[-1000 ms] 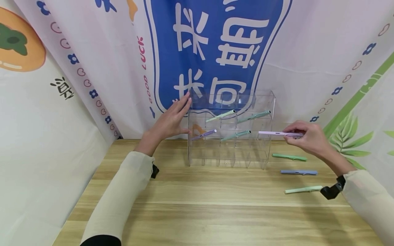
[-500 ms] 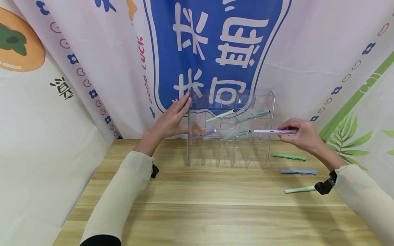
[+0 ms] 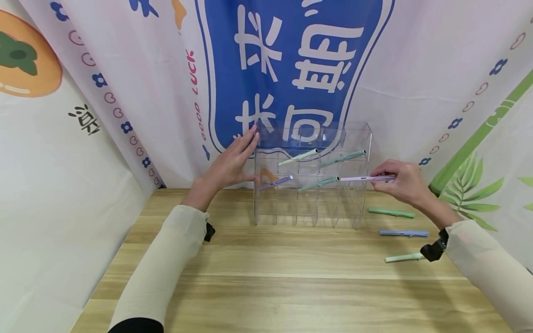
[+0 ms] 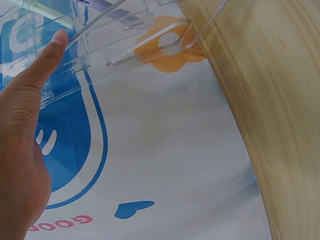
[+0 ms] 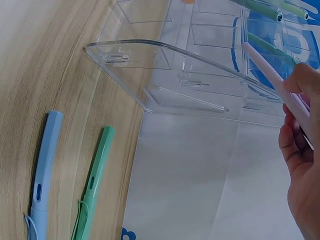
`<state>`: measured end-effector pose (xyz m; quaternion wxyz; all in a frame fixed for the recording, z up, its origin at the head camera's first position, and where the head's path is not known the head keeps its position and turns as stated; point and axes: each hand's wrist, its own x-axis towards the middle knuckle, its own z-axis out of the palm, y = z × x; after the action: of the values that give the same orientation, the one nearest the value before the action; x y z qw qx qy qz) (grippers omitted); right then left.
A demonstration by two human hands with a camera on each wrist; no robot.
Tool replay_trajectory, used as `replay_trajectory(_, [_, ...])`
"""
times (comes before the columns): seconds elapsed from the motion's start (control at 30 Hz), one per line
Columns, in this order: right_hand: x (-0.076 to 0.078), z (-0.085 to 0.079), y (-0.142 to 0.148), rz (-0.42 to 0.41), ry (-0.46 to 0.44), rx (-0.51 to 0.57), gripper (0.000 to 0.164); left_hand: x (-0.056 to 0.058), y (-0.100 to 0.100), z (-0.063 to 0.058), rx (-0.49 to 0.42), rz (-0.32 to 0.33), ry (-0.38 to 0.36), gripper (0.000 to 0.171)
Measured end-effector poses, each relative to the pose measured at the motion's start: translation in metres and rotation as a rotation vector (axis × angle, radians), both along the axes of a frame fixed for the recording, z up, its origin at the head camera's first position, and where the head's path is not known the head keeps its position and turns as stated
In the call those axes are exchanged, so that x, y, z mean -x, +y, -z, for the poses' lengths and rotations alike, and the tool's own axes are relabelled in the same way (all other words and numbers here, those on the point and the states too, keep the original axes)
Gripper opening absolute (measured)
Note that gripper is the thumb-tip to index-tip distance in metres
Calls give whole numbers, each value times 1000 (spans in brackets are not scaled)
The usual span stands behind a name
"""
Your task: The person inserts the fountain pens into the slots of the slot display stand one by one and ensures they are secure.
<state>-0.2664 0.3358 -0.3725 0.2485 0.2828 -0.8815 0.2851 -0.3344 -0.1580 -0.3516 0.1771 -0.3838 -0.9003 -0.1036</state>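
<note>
A clear acrylic rack (image 3: pixel 306 217) with rows of compartments stands upright at the back of the table. My left hand (image 3: pixel 226 164) rests with straight fingers against its left side; in the left wrist view the thumb (image 4: pixel 42 62) lies along the clear panel. At the rack's right side, my right hand (image 3: pixel 397 180) pinches a pale lilac pen (image 5: pixel 267 70), its far end overlapping the rack's right compartments. Inside the rack lie a purple pen (image 3: pixel 276 182), a pale green pen (image 3: pixel 298 157) and two teal pens, one in the middle row (image 3: pixel 319 183) and one higher up.
Right of the rack, a green pen (image 3: pixel 391 212), a blue pen (image 3: pixel 404 233) and a pale green pen (image 3: pixel 404 257) lie on the wooden table (image 3: pixel 266 296). A printed cloth (image 3: pixel 416 55) hangs close behind the rack.
My right hand has moved left with the lilac pen, bringing the pen's far end further across the rack's right side. The left hand and the rack have stayed in place.
</note>
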Motion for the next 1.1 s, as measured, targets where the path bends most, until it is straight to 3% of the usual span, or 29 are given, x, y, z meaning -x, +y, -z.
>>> replay_trajectory(0.27, [3,3,-6,3,-47,-32,18,1,1,2,3,6,6,131])
replay_trajectory(0.53, [6,4,-5,-41,16,-20,22,0,1,2,-1,-1,6,132])
replay_trajectory(1.1, [7,2,-8,-34,34,-74,20,-1,1,1,-1,-5,6,132])
